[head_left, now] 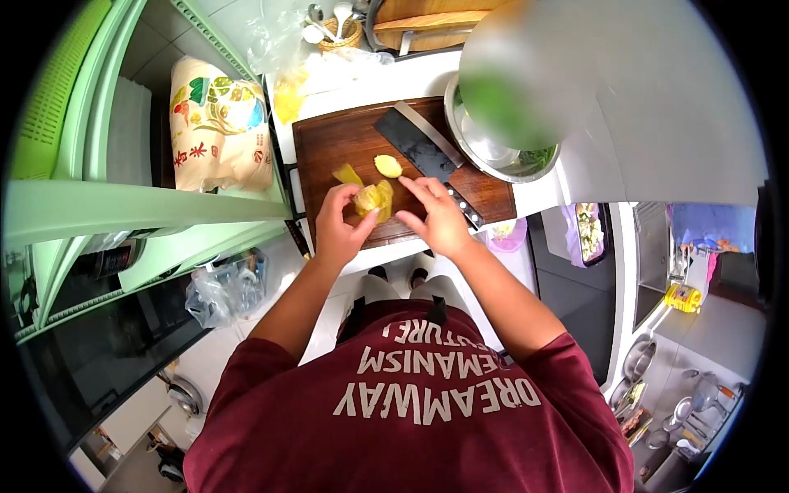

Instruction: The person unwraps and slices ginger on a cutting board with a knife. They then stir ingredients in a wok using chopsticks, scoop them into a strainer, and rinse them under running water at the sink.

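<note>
Curled round the yellow-green lump (375,198), the left hand (335,230) pinches it between thumb and fingertips, over the cutting board (329,135), left of the board's middle and toward its near edge. I judge the lump light, soft and damp, its folds apt to slip or tear under a hard squeeze; I would hold it by its thick body. Just beyond those fingertips, toward the board's left side, a yellow-green flap (348,174) looks thin and limp; 2 fingertips should suffice for it. Near the board's middle, a pale yellow piece (388,167) seems firmer and rounded, perhaps slick, so I would pinch it across its sides. Over the board's right half, the right hand (442,220) has thumb and fingers spread, with nothing that I can see in its grasp. Slanting across that half, the knife (415,141) is stiff and likely the heaviest; I would take it only by its handle.

From this 1 view, the left fingers cover part of the lump, and I cannot tell if it rests on the board or joins the flap. Whether the right index finger touches the pale piece is unclear. At the board's far right corner, a grey blur hides much of the metal bowl (457,131) and its greens (538,158).
</note>
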Demonstrator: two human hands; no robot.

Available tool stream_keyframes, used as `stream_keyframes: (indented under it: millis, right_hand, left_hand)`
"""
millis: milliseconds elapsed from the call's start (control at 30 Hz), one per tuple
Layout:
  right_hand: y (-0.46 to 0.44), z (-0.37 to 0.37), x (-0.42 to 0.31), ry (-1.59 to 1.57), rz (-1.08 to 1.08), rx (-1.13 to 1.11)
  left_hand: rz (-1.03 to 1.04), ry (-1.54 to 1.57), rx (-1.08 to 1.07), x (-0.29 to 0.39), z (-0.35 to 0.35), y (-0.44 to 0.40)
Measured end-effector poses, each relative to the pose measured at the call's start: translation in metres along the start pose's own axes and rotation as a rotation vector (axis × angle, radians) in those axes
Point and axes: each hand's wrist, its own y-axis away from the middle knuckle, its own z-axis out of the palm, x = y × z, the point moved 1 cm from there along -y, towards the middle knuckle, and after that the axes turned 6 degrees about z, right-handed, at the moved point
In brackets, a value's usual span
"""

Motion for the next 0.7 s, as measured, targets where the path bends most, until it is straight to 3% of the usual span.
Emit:
stream_keyframes:
  millis: [100, 167, 267, 333, 467, 533, 600, 700]
  right_hand:
    - [0.01, -0.018, -0.011, -0.408, 0.106, -0.049]
    - [0.021, -0.037, -0.008, -0.799, 0.238, -0.095]
    - [0.048, -0.079, 0.018, -0.998, 0.327, -0.175]
    - [0.074, -0.125, 0.027, -0.786, 0.173, -0.113]
    - [0.146, -0.207, 0.071, -0.778, 0.207, 0.017]
    - [0.186, -0.238, 0.092, -0.987, 0.195, 0.103]
    - [0.233, -0.283, 0.105, -0.934, 0.237, 0.028]
    - [0.287, -0.327, 0.159, -0.843, 0.327, 0.158]
  left_hand:
    - [-0.2, 0.486, 0.036, 0.039, 0.015, -0.007]
    - [-0.248, 0.643, -0.005, 0.071, 0.019, -0.022]
    - [-0.302, 0.804, -0.096, 0.101, 0.047, -0.032]
    - [-0.351, 0.899, -0.159, 0.13, 0.075, -0.037]
    - [-0.359, 1.143, -0.356, 0.192, 0.159, -0.03]
    - [-0.301, 1.168, -0.427, 0.221, 0.21, -0.022]
    - [-0.29, 1.14, -0.462, 0.257, 0.265, -0.011]
    - [-0.321, 1.16, -0.605, 0.301, 0.345, 0.004]
